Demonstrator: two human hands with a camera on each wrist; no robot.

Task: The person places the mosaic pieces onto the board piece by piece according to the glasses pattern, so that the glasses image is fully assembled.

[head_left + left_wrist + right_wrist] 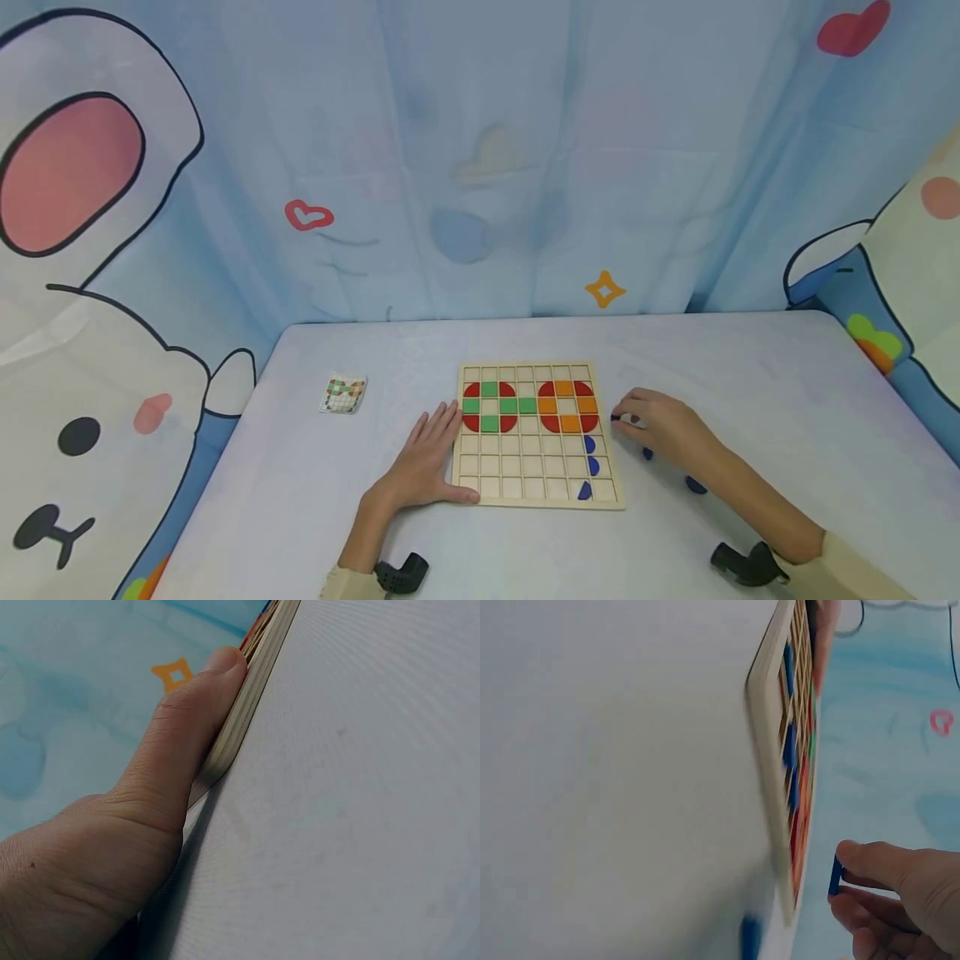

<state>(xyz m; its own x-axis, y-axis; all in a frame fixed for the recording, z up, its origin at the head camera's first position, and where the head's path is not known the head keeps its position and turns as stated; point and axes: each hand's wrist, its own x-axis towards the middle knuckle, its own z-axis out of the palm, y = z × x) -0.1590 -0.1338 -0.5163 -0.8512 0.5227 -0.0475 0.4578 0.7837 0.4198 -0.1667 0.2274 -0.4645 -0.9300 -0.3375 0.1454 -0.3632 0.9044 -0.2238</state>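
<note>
Small flat blue piece, hard-edged and smooth, pinched in my right hand just beside the right edge of the pale wooden grid board, my left hand flat, fingers straight, thumb against the board's left edge, matte grey-white table.

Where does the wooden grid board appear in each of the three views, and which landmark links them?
Head view: wooden grid board lies centre on the table, between both hands.
Left wrist view: its edge runs top centre, against the left hand.
Right wrist view: it stands edge-on, upper right.
Shared landmark: the board's pale wooden rim.
</note>
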